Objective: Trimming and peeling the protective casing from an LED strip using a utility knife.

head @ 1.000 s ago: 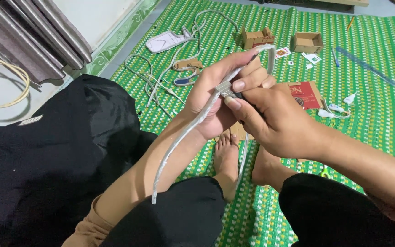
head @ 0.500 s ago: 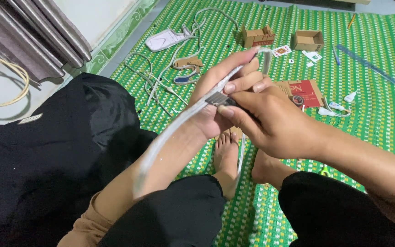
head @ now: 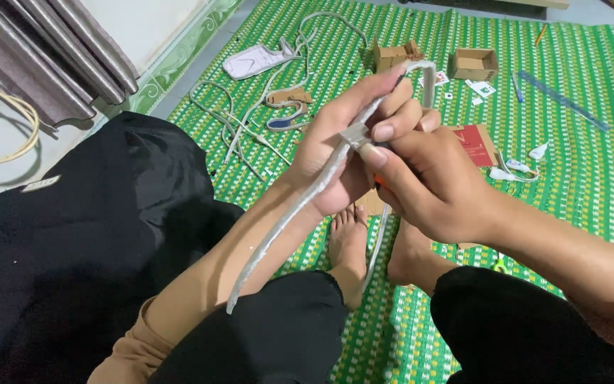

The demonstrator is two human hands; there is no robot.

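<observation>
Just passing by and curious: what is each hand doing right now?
Left hand: closed around a long grey strip.
Right hand: closed, pinching the same strip near its top.

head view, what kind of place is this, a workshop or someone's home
Probably a room in a home, used for craft work on the floor: a green woven mat spread beside a wall and curtain, small cardboard boxes, and cut strips scattered around.
</observation>
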